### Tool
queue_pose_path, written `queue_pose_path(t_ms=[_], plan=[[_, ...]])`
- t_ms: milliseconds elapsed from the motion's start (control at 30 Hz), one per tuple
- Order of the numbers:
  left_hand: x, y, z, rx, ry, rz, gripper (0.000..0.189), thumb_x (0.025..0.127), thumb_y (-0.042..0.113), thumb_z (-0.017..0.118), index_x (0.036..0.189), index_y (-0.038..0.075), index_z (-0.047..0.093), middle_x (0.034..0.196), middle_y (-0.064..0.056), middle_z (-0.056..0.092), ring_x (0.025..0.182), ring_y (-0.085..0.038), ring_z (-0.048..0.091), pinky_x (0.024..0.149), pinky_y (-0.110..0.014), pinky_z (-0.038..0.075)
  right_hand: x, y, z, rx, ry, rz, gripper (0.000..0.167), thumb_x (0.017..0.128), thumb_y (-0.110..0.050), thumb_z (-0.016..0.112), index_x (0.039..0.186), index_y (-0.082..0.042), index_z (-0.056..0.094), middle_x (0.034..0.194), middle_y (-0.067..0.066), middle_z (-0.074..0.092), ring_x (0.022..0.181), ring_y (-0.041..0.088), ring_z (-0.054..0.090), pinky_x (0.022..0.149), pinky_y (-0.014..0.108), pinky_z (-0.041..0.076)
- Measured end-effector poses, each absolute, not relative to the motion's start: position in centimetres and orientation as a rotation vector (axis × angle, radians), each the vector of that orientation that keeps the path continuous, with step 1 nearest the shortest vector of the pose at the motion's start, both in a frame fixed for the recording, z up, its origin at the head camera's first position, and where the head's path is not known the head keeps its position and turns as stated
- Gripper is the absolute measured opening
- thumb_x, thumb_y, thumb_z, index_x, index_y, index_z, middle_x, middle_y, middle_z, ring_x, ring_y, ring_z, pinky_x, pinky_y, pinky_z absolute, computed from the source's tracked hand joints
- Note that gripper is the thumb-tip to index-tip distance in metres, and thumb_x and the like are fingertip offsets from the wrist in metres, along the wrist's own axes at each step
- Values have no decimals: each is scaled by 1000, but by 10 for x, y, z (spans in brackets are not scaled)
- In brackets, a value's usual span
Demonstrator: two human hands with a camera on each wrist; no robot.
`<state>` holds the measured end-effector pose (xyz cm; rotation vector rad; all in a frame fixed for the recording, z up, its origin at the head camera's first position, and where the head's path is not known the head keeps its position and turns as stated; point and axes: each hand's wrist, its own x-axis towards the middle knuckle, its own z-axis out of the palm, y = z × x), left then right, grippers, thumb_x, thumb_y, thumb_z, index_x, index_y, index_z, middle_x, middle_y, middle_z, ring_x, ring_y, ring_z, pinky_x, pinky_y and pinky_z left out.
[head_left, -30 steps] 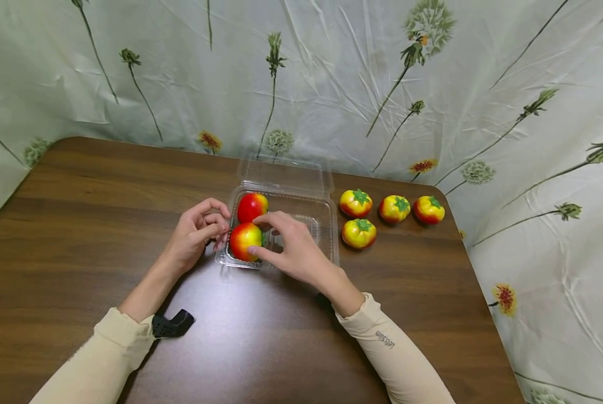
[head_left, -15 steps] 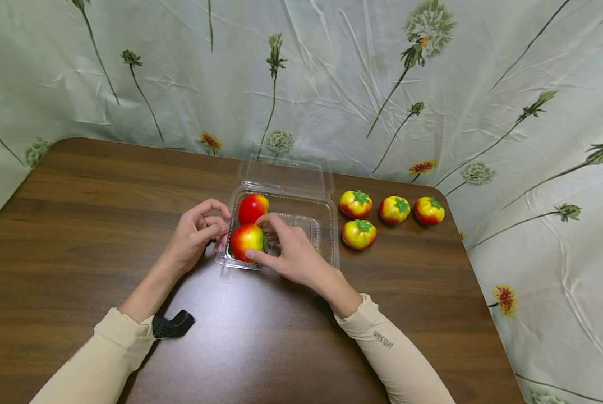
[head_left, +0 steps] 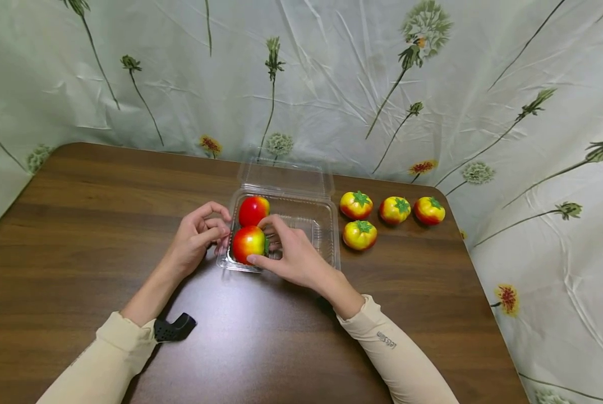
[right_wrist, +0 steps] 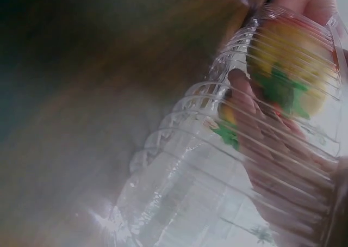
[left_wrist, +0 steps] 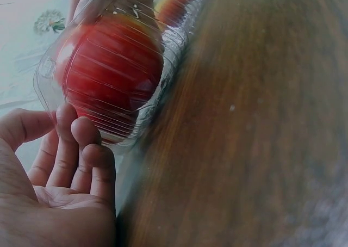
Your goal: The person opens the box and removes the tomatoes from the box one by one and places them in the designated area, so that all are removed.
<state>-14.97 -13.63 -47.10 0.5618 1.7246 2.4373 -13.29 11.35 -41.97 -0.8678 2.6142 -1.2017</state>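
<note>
A clear plastic clamshell box (head_left: 335,238) stands open on the table, its lid (head_left: 287,175) tipped back. Inside, along the left wall, sit two red-and-yellow toy tomatoes: a far one (head_left: 253,210) and a near one (head_left: 248,244). My right hand (head_left: 296,252) holds the near tomato, thumb in front and forefinger behind. Its fingers also show through the box wall in the right wrist view, beside a green leafy top. At the box's left edge, my left hand (head_left: 196,235) pinches the rim between thumb and forefinger; its other fingers are bent in the left wrist view.
Several more toy tomatoes lie right of the box, among them a near one (head_left: 359,235) and one at the far right (head_left: 429,211). Behind the wooden table (head_left: 104,224) hangs a flowered curtain (head_left: 180,84).
My right thumb has slid slightly toward me along the near tomato, and more of that tomato's right side shows. The left hand keeps its place at the rim.
</note>
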Motion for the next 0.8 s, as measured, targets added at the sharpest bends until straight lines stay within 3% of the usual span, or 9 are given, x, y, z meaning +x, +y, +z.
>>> queue_pose_path(t_ms=[400, 800], plan=[[-151, -136, -471, 556, 1719, 2448, 17, 99, -15, 50, 108, -2, 57, 71, -5, 68, 54, -17, 58, 46, -24, 49, -135, 116, -418, -946, 2585, -1227, 59, 90, -27, 85, 135, -13, 49, 125, 6, 70, 104, 18, 74, 92, 33, 62], [-150, -135, -470, 545, 1731, 2440, 16, 99, -14, 51, 107, -1, 57, 72, -4, 68, 55, -16, 58, 46, -24, 49, -136, 118, -421, -1016, 2566, -1278, 62, 86, -24, 87, 136, -9, 54, 130, 6, 64, 100, 20, 73, 85, 32, 64]])
